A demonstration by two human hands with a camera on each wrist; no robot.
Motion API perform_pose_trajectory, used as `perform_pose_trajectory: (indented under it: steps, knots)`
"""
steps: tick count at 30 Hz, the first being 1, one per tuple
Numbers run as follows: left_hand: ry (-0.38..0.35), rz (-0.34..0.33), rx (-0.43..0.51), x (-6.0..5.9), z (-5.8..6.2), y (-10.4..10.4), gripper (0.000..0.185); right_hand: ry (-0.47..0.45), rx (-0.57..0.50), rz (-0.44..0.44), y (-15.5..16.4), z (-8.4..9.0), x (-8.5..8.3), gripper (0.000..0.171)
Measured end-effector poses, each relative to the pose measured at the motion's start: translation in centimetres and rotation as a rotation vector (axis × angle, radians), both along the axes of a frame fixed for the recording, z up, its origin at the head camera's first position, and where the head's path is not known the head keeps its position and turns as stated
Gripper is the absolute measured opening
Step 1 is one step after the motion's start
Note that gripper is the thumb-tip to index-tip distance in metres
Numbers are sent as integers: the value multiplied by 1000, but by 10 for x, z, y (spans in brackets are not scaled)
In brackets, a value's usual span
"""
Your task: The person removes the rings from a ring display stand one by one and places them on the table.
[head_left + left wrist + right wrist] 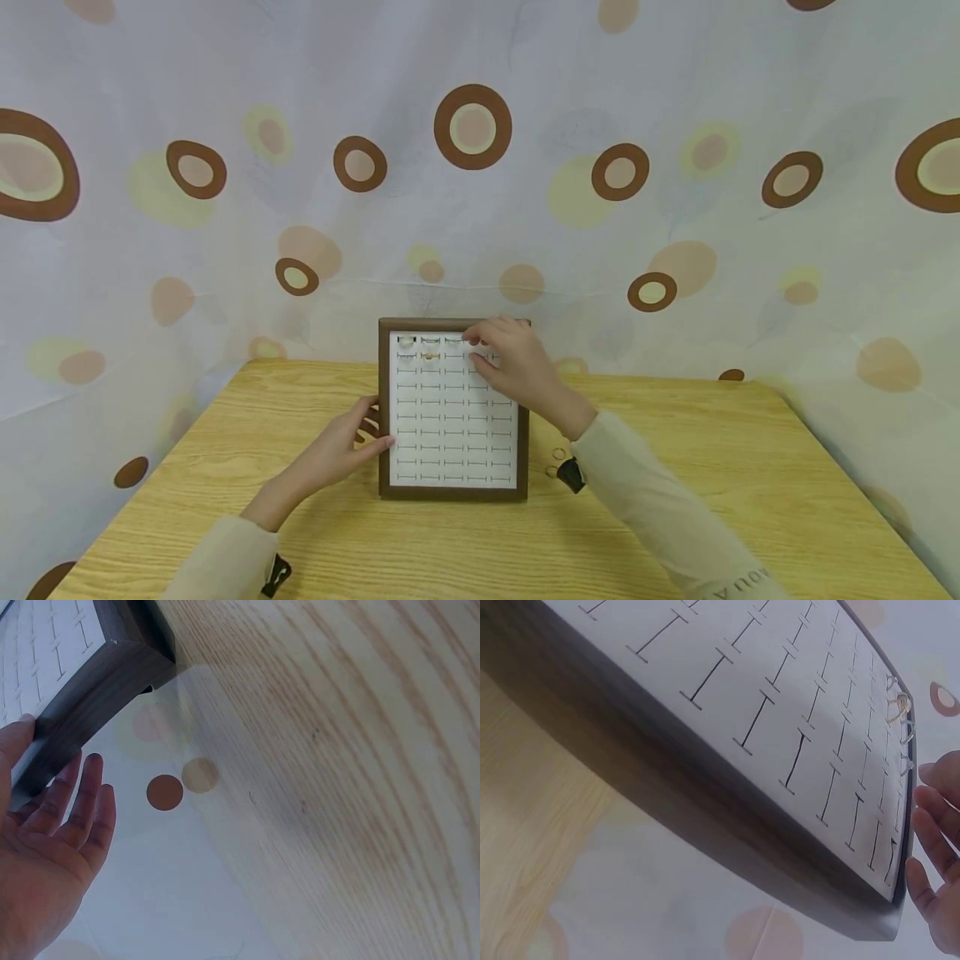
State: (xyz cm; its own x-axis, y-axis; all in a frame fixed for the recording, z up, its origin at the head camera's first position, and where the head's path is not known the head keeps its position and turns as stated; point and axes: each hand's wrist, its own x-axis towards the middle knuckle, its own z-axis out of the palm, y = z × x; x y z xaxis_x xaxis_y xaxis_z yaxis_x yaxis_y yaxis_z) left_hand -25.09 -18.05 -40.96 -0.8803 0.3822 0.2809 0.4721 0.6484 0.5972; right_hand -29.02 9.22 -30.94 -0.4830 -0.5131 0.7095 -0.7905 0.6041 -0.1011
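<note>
Left hand (341,450), fingers relaxed, steadies brown-framed white ring tray (452,481) at 9 o'clock; right hand (517,367) pinches at 12 o'clock slot; seat ring squarely.

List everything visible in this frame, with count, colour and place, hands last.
ring display tray: one, dark brown frame with a white slotted insert, middle of the table.
rings in tray: a few, pale and gold, top left slots; exact count unclear.
loose rings: about two, on the table right of the tray.
table: one, light wood grain.
backdrop cloth: one, white with brown and yellow circles, behind and around the table.
left hand: fingers straight, touching the tray's left edge.
right hand: over the tray's top right slots; anything held is hidden.
</note>
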Motion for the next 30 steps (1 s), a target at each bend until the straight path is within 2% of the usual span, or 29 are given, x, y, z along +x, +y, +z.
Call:
perform_pose_trajectory:
  steps: [11, 18, 30]
  knots:
    - [-14, 3, 12, 2, 2, 0, 57, 52, 8, 6, -18, 2, -1, 19]
    - [-8, 0, 11, 2, 3, 1, 57, 112, 26, -31, -23, 1, -3, 17]
    - [-2, -1, 6, 3, 3, 1, 56, 153, 29, -50, -27, -2, -8, 14]
